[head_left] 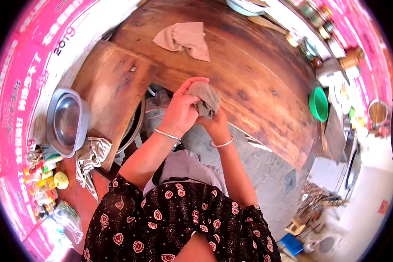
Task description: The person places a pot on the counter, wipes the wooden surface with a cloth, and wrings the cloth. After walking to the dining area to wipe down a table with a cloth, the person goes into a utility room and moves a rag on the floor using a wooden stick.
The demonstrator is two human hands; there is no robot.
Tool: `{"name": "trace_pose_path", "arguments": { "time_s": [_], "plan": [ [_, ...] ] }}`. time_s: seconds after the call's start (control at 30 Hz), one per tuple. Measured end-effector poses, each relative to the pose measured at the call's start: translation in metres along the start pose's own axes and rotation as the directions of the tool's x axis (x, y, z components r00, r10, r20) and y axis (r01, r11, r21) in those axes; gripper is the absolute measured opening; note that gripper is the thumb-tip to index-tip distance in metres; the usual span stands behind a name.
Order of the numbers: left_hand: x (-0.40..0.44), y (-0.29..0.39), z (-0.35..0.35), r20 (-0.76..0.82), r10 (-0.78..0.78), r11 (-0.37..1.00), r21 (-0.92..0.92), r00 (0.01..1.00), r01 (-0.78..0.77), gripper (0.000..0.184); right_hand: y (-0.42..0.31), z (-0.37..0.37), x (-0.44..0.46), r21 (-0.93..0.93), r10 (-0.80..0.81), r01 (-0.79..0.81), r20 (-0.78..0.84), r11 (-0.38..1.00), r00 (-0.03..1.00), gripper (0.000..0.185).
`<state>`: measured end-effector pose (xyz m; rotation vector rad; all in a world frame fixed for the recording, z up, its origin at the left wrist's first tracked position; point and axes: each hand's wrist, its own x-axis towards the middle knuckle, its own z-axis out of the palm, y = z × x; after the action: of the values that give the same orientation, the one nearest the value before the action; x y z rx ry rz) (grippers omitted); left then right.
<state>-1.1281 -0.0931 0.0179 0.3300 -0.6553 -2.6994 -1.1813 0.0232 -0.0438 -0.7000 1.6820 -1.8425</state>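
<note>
Cloth (pixel 206 97) of grey-brown colour is clamped between both hands, at the fingers of left hand (pixel 182 109) and above right hand (pixel 214 123). Both forearms reach forward, with the wrists close together. Cloth looks soft, crumpled and rounded; wooden table (pixel 253 83) behind has stained, visible grain.

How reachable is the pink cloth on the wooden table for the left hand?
Probably yes: only bare tabletop shows between the left hand and the pink cloth. The left hand is busy with the grey cloth, though, so it would likely have to leave that to the right hand first.
</note>
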Motion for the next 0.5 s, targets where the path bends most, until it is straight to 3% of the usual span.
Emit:
{"name": "trace_pose_path", "arguments": {
  "time_s": [0.03,0.13,0.17,0.27,0.3,0.43,0.5],
  "plan": [
    [0.001,-0.01,0.004,-0.005,0.008,1.0,-0.017,1.0,-0.008,0.035,-0.007,-0.003,-0.007,0.079,0.126,-0.117,-0.121,0.99,0.985,0.046],
    [-0.001,-0.039,-0.005,-0.019,-0.004,1.0,-0.029,1.0,0.004,0.033,-0.007,-0.049,-0.036,0.399,0.379,-0.313,-0.097,0.862,0.92,0.035],
    [-0.006,-0.05,-0.01,-0.019,-0.032,0.999,-0.021,0.999,0.032,0.032,-0.013,-0.056,-0.045,0.492,0.339,-0.199,-0.213,0.848,0.916,0.031],
    [-0.03,-0.095,-0.025,-0.116,-0.175,0.982,0.046,0.978,0.181,0.031,-0.033,-0.075,-0.061,0.731,0.221,0.047,-0.266,0.68,0.938,0.032],
    [-0.043,-0.106,-0.023,-0.168,-0.227,0.968,0.071,0.959,0.241,0.031,-0.039,-0.08,-0.068,0.783,0.215,0.037,-0.215,0.621,0.953,0.034],
    [-0.077,-0.121,-0.022,0.114,-0.536,0.839,0.181,0.836,0.513,0.029,-0.036,-0.104,-0.09,0.81,0.251,0.034,-0.221,0.585,0.943,0.03],
    [-0.071,-0.122,-0.012,0.182,-0.591,0.797,-0.022,0.786,0.604,0.033,-0.039,-0.106,-0.098,0.758,0.295,0.056,-0.32,0.65,0.901,0.024]
  ]
}}
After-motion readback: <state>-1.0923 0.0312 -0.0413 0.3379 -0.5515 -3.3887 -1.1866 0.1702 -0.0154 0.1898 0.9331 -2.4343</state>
